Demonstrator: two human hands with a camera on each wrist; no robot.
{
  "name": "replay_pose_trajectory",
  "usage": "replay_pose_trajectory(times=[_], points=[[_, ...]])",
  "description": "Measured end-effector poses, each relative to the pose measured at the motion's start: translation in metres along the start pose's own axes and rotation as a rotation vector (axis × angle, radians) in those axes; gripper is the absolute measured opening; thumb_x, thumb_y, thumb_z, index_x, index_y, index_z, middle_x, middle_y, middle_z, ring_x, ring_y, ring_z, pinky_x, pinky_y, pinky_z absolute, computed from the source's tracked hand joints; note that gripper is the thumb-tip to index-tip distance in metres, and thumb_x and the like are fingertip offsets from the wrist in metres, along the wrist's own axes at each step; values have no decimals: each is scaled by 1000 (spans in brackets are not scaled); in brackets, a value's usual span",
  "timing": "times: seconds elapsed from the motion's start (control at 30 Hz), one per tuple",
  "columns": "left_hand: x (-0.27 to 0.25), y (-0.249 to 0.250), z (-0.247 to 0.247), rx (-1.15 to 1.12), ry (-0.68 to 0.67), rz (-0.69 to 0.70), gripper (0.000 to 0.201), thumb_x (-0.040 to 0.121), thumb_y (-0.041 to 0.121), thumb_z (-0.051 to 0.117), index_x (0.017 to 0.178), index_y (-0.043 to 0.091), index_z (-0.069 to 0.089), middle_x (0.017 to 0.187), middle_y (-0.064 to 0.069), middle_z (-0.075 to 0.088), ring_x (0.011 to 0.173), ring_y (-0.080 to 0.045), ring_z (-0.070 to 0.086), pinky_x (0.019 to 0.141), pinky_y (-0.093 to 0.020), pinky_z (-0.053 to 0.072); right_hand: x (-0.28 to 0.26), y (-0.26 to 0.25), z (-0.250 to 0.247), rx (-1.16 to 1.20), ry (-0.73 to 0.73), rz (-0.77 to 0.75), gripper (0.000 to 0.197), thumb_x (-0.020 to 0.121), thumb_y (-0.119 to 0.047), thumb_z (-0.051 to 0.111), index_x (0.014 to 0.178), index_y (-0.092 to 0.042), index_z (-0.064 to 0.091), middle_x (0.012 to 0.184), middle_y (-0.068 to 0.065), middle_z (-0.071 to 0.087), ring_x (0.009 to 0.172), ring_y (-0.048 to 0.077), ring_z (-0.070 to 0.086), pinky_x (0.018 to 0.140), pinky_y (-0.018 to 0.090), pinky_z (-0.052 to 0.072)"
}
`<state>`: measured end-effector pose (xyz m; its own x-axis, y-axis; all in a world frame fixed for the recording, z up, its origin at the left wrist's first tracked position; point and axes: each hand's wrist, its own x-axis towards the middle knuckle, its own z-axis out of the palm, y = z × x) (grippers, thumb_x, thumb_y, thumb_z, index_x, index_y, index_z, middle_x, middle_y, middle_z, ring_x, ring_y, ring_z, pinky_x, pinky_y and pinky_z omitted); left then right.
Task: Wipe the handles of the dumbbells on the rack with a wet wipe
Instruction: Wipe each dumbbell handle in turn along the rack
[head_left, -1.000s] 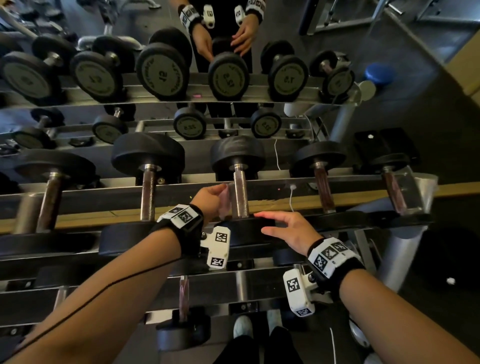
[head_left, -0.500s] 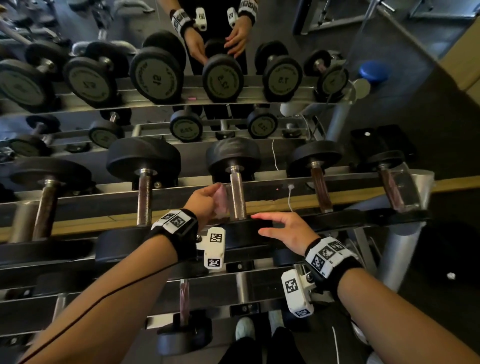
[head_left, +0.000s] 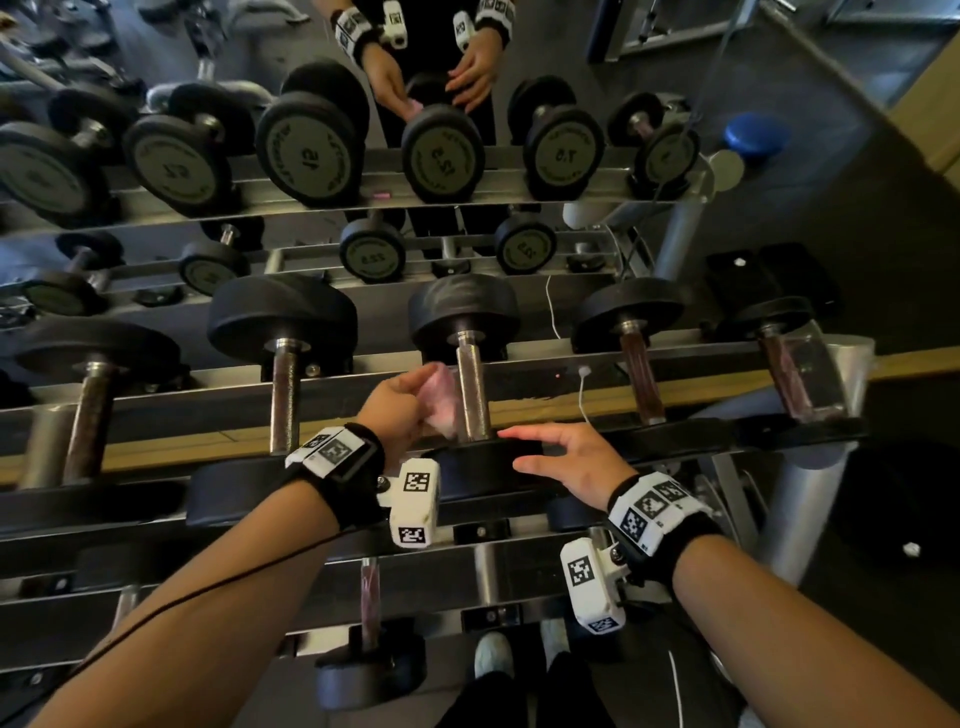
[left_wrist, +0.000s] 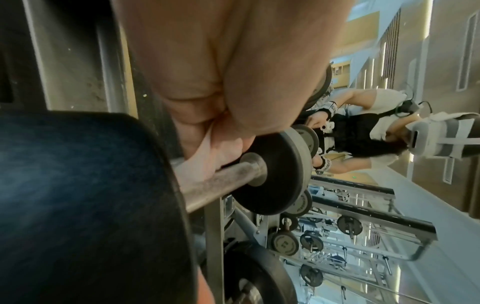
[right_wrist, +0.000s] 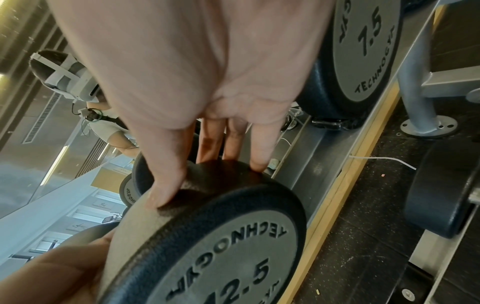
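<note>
Dumbbells fill the rack; left hand fingers pinch the wipe, right hand fingers spread.

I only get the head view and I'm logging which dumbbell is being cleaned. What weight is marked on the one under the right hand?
Observer: The right wrist view shows 12.5 on the end plate of the dumbbell that the right hand rests on.
Operator: Is that hand gripping the head or just resting?
Observer: Its fingers lie straight over the rubber rim, pressing rather than wrapping.
Operator: Is the wipe actually on the handle?
Observer: In the left wrist view the left hand holds the pink wipe against the steel handle, on one side of it.
</note>
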<state>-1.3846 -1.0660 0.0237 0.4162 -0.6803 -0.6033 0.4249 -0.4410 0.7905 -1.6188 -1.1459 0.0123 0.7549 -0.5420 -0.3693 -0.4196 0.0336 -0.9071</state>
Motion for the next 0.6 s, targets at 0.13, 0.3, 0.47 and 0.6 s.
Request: replay_pose_trajectory(times=[0.13, 0.3, 0.47, 0.6], points=[[21, 1, 12, 20, 72, 97, 64, 91, -21, 37, 144, 15, 48, 119, -10, 65, 95, -21, 62, 81, -32, 52, 1, 1, 0, -14, 0, 4, 35, 86, -27, 73, 117, -44, 68, 120, -25, 65, 119, -6, 53, 103, 21, 35], [19, -7, 21, 16, -62, 111, 52, 94, -16, 38, 125, 17, 62, 96, 2, 76, 85, -10, 71, 76, -25, 56, 1, 4, 2, 21, 3, -13, 35, 87, -24, 73, 117, -42, 69, 115, -26, 67, 113, -10, 56, 94, 10, 40], [10, -4, -1, 139, -222, 48, 64, 89, -23, 34, 136, 16, 55, 116, -5, 69, 100, -17, 67, 83, -28, 55, 2, 3, 1, 63, -1, -11, 35, 86, -20, 74, 117, -37, 71, 113, -23, 69, 106, -13, 58, 78, -2, 41], [19, 6, -5, 152, -30, 184, 62, 92, -18, 39, 139, 20, 54, 124, -12, 63, 100, -21, 62, 85, -34, 52, 2, -1, -1, 81, -14, 1, 36, 86, -19, 74, 118, -33, 70, 116, -16, 69, 107, -7, 61, 80, 3, 45]])
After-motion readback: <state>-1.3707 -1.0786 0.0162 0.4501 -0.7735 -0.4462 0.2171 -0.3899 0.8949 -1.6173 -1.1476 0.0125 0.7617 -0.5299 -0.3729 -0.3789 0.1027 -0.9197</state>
